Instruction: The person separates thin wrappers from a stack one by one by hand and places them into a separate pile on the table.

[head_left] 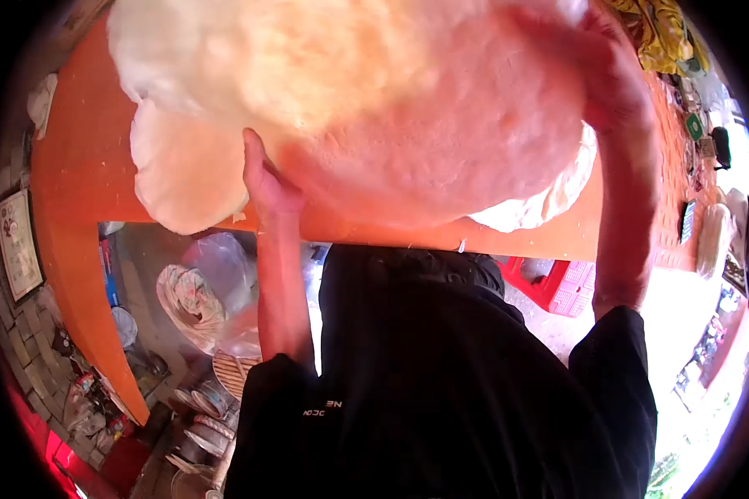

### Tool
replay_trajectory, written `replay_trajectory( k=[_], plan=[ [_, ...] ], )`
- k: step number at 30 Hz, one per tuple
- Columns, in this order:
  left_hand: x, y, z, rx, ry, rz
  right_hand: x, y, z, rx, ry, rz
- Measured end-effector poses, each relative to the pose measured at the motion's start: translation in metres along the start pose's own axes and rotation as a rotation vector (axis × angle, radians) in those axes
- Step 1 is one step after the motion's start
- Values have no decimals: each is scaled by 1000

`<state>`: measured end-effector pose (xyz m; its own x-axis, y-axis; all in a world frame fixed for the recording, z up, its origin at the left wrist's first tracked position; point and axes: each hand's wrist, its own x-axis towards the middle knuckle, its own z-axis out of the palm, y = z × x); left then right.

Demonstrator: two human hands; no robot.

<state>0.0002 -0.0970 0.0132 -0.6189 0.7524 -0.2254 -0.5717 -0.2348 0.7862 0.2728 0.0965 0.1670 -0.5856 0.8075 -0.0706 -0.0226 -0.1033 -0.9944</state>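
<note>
A large, pale, rounded sheet point(441, 133), soft-looking with a dimpled surface, fills the top middle of the head view above an orange table. At its lower left edge is my left hand point(273, 185), thumb up and the other fingers hidden by the sheet; it appears to grip that edge. My right hand point(603, 79) is at the right edge of the same sheet, its fingers blurred and partly hidden. Another pale rounded piece point(187, 170) lies on the table to the left. White material point(541, 204) shows beneath the raised sheet at the right.
The orange table point(75, 158) curves down the left side. Below it are a bundled cloth point(190, 303), plastic bags and several stacked dishes point(204, 428). A red plastic stool point(558, 283) stands under the right part. Small items, including a phone-like object point(687, 221), line the right side.
</note>
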Motion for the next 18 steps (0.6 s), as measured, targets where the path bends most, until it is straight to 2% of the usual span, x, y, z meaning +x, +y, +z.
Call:
replay_trajectory(
  k=[1,2,4,5,6,9,12,14,16,17,18],
  plan=[
    [-3,2,-9,-103,-23,-57,6,31,-18,-24,-25,49],
    [-4,-1,-16,-103,-19,-56,9,72,-38,-189,14,32],
    [-8,-13,-30,-74,31,-199,17,154,-77,-524,101,19],
    [-8,-26,-36,10,-8,-170,19,154,-70,-316,141,525],
    [-11,-33,-33,121,56,-166,12,165,-68,-397,249,666],
    [-13,-50,-40,216,107,-129,-12,143,-42,-426,337,527],
    [-15,-55,-40,319,163,-139,-11,186,-65,-409,268,488],
    [-17,-58,-36,410,100,-28,-17,155,-40,-419,305,433],
    [-16,-62,-39,449,138,-29,-20,123,-18,-434,174,320],
    [-16,-63,-41,456,145,-53,-16,134,-26,-359,108,225],
    [-14,-65,-42,460,153,-72,-15,145,-35,-363,102,224]
  ],
)
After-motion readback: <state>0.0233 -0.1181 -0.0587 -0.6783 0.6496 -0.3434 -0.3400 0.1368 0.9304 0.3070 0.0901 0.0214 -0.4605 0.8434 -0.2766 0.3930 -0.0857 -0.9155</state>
